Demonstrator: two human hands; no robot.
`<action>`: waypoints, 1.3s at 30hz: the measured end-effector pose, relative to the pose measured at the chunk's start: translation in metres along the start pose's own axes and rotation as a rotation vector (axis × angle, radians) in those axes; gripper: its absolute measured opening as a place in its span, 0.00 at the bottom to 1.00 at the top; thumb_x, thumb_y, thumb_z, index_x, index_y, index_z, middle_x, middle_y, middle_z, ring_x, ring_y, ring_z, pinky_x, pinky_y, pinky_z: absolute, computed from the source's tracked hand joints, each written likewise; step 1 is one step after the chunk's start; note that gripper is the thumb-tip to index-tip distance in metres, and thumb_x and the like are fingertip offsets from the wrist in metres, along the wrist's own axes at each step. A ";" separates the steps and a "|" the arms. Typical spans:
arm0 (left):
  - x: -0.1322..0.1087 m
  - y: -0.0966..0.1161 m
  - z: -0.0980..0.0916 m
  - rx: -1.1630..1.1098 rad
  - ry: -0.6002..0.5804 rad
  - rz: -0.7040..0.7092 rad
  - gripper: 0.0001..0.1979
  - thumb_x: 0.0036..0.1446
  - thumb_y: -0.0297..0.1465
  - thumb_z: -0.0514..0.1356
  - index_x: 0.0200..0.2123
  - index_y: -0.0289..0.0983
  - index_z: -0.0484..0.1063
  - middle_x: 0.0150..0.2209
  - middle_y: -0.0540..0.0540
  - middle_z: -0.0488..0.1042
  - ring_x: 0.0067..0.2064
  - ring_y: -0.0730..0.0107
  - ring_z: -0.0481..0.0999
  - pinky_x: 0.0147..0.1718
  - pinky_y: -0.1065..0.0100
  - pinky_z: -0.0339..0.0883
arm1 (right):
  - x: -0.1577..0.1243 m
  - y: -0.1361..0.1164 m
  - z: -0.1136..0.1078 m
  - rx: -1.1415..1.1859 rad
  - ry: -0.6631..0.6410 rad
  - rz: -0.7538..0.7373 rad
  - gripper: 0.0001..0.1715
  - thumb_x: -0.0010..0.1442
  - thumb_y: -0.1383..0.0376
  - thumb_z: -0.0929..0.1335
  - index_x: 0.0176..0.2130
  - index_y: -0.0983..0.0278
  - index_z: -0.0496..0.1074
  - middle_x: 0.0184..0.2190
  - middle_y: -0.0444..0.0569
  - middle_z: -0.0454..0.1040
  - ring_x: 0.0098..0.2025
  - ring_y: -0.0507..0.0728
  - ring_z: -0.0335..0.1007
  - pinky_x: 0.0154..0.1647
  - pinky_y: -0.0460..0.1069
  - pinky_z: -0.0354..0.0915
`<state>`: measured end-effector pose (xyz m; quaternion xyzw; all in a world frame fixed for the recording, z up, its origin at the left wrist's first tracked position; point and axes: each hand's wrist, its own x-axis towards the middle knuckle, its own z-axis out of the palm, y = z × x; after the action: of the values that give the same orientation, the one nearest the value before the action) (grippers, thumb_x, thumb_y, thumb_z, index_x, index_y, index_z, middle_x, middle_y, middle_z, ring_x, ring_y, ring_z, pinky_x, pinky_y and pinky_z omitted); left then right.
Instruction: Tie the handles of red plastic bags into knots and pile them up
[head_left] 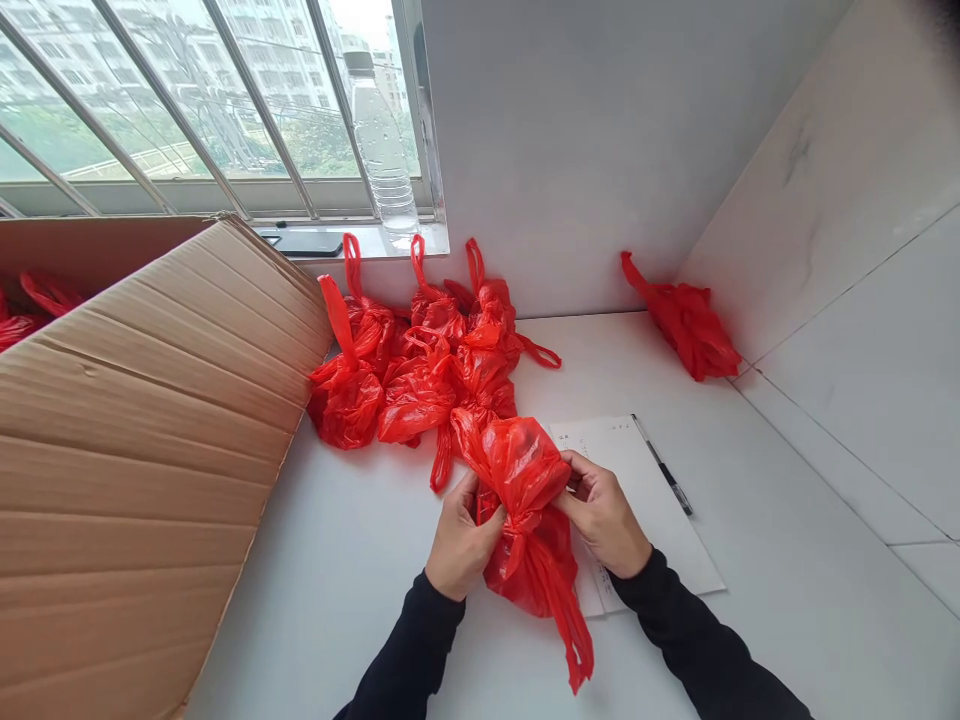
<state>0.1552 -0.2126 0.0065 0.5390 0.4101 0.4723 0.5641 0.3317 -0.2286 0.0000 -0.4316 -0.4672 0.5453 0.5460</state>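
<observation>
A knotted red plastic bag (536, 560) is between my two hands, above the white table. My left hand (466, 540) pinches it near the knot, thumb on the front. On the other side my right hand (604, 510) grips the bag's bunched upper part, its fingers partly hidden behind the plastic. The handles hang down toward me, twisted together. What is inside the bag cannot be seen. Just beyond, several similar tied red bags (420, 395) are heaped together against the wall. Partly under my right hand and the bag lies paper with handwriting (660, 540).
A large cardboard box (150, 420) stands at the left, with red bags (30, 310) inside. Another red bag (690, 325) lies in the right back corner. A black pen (661, 465) rests on the paper. A water bottle (384, 150) and a phone-like slab (304, 242) are on the windowsill.
</observation>
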 end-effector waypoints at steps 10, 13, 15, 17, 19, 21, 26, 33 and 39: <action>0.001 -0.001 -0.004 -0.032 0.096 0.024 0.24 0.47 0.25 0.68 0.50 0.38 0.75 0.50 0.44 0.79 0.53 0.53 0.76 0.53 0.61 0.69 | -0.002 -0.010 0.005 -0.051 -0.221 0.025 0.28 0.56 0.65 0.76 0.55 0.59 0.70 0.50 0.49 0.76 0.49 0.59 0.73 0.53 0.53 0.69; 0.001 0.000 -0.003 -0.022 0.074 0.025 0.23 0.47 0.25 0.68 0.49 0.37 0.75 0.49 0.44 0.79 0.52 0.53 0.77 0.53 0.60 0.70 | -0.002 -0.010 0.006 -0.045 -0.204 0.015 0.25 0.56 0.66 0.76 0.52 0.60 0.72 0.47 0.49 0.77 0.47 0.59 0.75 0.51 0.52 0.70; 0.000 0.000 -0.002 -0.012 0.068 0.028 0.21 0.48 0.26 0.68 0.48 0.37 0.75 0.49 0.43 0.79 0.52 0.53 0.77 0.52 0.60 0.70 | -0.002 -0.009 0.007 -0.045 -0.174 0.013 0.21 0.56 0.65 0.76 0.49 0.61 0.73 0.46 0.49 0.78 0.46 0.59 0.75 0.48 0.52 0.71; 0.001 0.000 -0.002 0.011 0.073 0.028 0.21 0.48 0.27 0.68 0.47 0.37 0.75 0.50 0.43 0.79 0.53 0.52 0.76 0.53 0.59 0.69 | -0.003 -0.009 0.007 -0.044 -0.147 0.015 0.18 0.57 0.63 0.75 0.47 0.61 0.74 0.45 0.49 0.79 0.45 0.60 0.76 0.45 0.51 0.72; 0.001 0.000 -0.002 0.029 0.067 0.020 0.20 0.48 0.28 0.69 0.47 0.37 0.75 0.50 0.43 0.79 0.54 0.51 0.76 0.53 0.59 0.69 | -0.003 -0.007 0.007 -0.036 -0.119 0.012 0.17 0.57 0.62 0.75 0.46 0.61 0.75 0.45 0.49 0.80 0.45 0.60 0.76 0.44 0.51 0.71; 0.001 0.000 -0.003 0.029 0.046 0.008 0.20 0.47 0.28 0.69 0.46 0.37 0.75 0.50 0.42 0.79 0.54 0.51 0.75 0.53 0.59 0.70 | -0.002 -0.006 0.007 -0.016 -0.096 0.012 0.17 0.57 0.61 0.76 0.46 0.61 0.75 0.44 0.49 0.80 0.45 0.60 0.76 0.44 0.51 0.71; 0.001 0.000 -0.002 -0.013 0.041 -0.008 0.22 0.46 0.29 0.71 0.46 0.37 0.75 0.50 0.42 0.79 0.54 0.51 0.76 0.53 0.59 0.70 | 0.000 -0.001 0.005 0.036 -0.075 0.048 0.18 0.55 0.56 0.77 0.41 0.62 0.75 0.41 0.50 0.80 0.42 0.60 0.77 0.45 0.52 0.71; 0.000 0.007 0.002 -0.029 0.038 -0.009 0.20 0.47 0.30 0.71 0.45 0.37 0.76 0.49 0.42 0.80 0.52 0.51 0.77 0.51 0.59 0.71 | -0.001 0.001 0.004 0.056 -0.055 0.080 0.20 0.52 0.52 0.78 0.34 0.62 0.72 0.30 0.44 0.77 0.36 0.58 0.75 0.45 0.52 0.72; 0.001 0.006 0.001 -0.052 0.034 -0.021 0.19 0.50 0.31 0.70 0.47 0.37 0.76 0.50 0.42 0.79 0.53 0.53 0.77 0.53 0.59 0.70 | -0.001 -0.001 0.007 0.011 -0.030 0.047 0.18 0.56 0.51 0.75 0.34 0.62 0.72 0.34 0.47 0.78 0.36 0.57 0.74 0.44 0.52 0.72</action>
<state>0.1562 -0.2123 0.0127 0.5117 0.4128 0.4859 0.5759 0.3253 -0.2300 0.0019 -0.4313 -0.4621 0.5666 0.5285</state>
